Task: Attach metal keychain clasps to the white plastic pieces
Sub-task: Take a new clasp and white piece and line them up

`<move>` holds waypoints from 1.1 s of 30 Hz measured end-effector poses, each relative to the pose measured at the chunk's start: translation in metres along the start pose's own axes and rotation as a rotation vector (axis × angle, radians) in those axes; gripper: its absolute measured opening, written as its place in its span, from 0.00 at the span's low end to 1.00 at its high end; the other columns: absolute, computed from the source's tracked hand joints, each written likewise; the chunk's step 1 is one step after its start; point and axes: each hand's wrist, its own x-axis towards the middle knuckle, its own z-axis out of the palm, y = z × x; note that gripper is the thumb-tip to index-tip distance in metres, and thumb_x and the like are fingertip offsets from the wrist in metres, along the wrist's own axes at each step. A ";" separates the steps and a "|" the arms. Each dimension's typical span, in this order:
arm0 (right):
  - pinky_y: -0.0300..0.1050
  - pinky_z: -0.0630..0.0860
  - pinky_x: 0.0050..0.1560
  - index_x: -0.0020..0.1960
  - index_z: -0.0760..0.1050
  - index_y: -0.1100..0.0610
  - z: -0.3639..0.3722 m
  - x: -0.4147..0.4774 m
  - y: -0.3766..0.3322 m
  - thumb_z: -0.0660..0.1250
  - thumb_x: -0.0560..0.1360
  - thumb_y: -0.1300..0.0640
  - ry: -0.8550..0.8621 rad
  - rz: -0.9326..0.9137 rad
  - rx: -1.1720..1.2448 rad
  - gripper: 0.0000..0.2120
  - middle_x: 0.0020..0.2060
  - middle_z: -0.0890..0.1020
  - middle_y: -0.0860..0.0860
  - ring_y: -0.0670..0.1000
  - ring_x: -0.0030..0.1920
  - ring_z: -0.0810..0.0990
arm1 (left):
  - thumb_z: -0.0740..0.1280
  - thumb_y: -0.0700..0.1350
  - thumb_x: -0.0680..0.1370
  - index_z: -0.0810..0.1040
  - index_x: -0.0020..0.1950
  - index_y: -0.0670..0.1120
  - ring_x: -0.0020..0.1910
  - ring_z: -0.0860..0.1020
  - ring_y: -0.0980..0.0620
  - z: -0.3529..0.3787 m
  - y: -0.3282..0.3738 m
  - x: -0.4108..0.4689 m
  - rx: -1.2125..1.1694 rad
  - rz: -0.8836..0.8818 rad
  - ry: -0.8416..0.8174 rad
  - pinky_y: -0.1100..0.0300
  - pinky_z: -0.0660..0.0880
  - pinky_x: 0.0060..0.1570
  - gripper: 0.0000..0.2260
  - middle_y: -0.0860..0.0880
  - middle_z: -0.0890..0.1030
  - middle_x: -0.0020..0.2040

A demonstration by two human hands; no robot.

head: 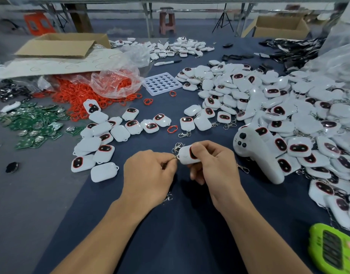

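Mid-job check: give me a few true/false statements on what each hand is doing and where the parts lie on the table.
1. The right hand grips a white plastic piece. True.
2. The left hand lies flat on the table. False: it pinches the metal clasp at the piece's corner.
3. The red rings are piled right of the hands. False: they lie far left, partly under a clear bag.
4. A white controller lies against the pile of pieces on the right. True.
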 end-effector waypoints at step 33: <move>0.39 0.82 0.49 0.54 0.87 0.55 -0.028 0.001 -0.021 0.70 0.66 0.74 -0.274 -0.043 0.610 0.23 0.51 0.88 0.53 0.48 0.47 0.87 | 0.68 0.47 0.76 0.84 0.51 0.61 0.40 0.77 0.59 0.002 -0.007 0.008 -0.194 -0.318 0.049 0.57 0.73 0.45 0.10 0.62 0.80 0.34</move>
